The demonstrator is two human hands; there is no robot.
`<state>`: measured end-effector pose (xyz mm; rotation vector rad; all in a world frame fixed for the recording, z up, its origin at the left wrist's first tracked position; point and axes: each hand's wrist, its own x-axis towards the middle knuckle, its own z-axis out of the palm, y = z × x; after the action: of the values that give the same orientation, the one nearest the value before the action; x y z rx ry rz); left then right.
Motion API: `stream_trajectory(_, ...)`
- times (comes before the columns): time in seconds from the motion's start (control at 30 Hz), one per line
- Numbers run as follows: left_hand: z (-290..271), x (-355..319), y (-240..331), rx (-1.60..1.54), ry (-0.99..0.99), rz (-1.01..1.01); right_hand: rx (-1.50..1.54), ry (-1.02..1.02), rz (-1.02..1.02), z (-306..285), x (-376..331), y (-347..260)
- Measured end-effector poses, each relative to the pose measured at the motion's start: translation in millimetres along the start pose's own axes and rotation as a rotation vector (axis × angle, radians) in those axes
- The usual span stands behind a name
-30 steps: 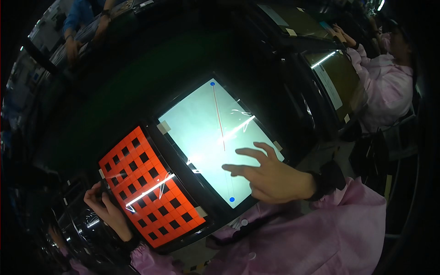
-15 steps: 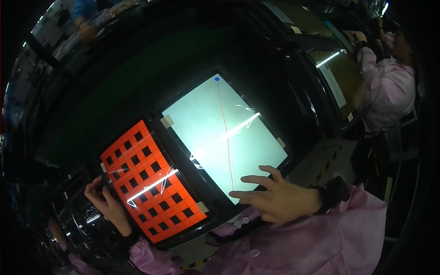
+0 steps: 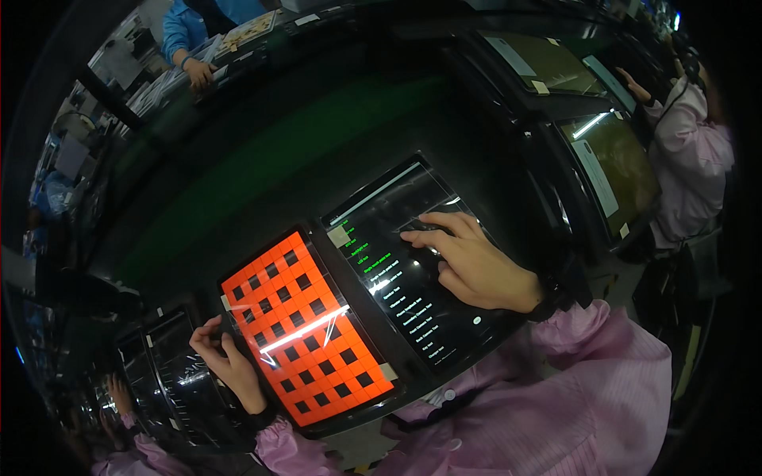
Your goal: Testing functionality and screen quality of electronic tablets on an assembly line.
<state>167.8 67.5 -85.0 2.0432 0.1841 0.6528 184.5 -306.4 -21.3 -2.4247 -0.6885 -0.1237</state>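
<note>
A tablet with an orange screen dotted with black squares (image 3: 317, 361) lies tilted before me. Beside its left edge is my left hand (image 3: 230, 369), fingers loosely bent, thumb apart, nothing held. To the right of that tablet lies a second tablet with a black screen and a list in green and white text (image 3: 417, 313). Over its right half reaches my right hand (image 3: 484, 270), palm down, fingers stretched out and apart. Whether a fingertip touches the glass, I cannot tell. Small pale tape pieces (image 3: 340, 236) stick to the tablets' edges.
Two more tablets (image 3: 611, 178) lie in dark holders at the right, by a co-worker in pink (image 3: 690, 159). Across the dark green surface (image 3: 262, 178), a person in blue (image 3: 186, 36) works at the far left. Dark-screened devices (image 3: 186, 381) stand left of my left hand.
The right tablet's screen went from bright white with a red line to a dark text list. My right hand moved up over it. The view shifted, and the orange screen stayed lit.
</note>
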Motion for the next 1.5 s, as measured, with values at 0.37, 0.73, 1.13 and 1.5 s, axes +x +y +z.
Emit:
stream_trajectory(0.37,-21,21,43,0.050,-0.073,0.125,0.038,0.228,-0.003,-21,26,4)
stream_trajectory(0.73,64,47,88,0.354,-0.596,0.555,-0.112,0.007,-0.202,44,82,4)
stream_trajectory(1.13,-5,39,43,0.587,-0.318,0.327,-0.117,0.082,0.238,-18,51,51)
stream_trajectory(1.5,-23,-1,57,0.668,-0.396,0.331,-0.225,0.099,0.124,-13,17,38)
